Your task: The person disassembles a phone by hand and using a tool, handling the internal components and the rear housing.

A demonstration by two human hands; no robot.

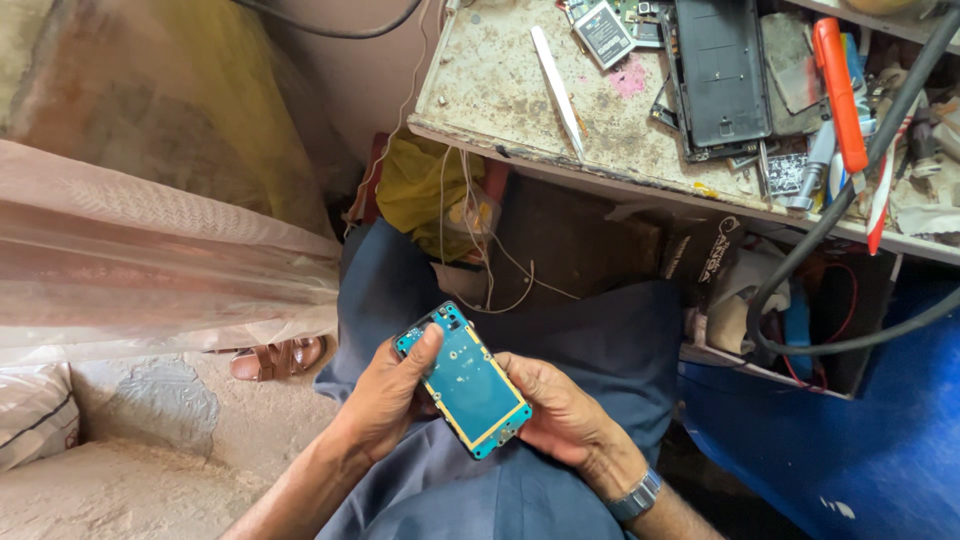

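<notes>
- Two hands share one item: a teal circuit board point(466, 380), rectangular with a yellow border strip, held over my lap at lower centre of the frame.
- My left hand point(385, 400) is curled closed around the board's left long edge, with the thumb point(428, 345) laid across its upper face near the small components at the top corner.
- My right hand point(560, 410) is partly closed and cradles the board from the right and beneath, fingers against the lower long edge; the fingertips under the board are hidden.
- Handling judgement: the board looks thin, light and stiff, and I judge it brittle if flexed. Its face carries small soldered parts and bare contacts, so pressure there looks risky.
- Best hold, in my judgement: by the two long edges, between fingertips, clear of the component cluster at the top end and the connector notch at the bottom end. The flat middle area looks smooth and possibly slippery.
- Surroundings: the desk point(480, 90) sits at upper centre and right, worn and stained. On it lie white tweezers point(558, 88), a dark phone frame point(720, 75), a small battery point(605, 33) and an orange-handled tool point(838, 90).
- Thick black cables point(800, 260) hang at the right; all are well apart from the board.
</notes>
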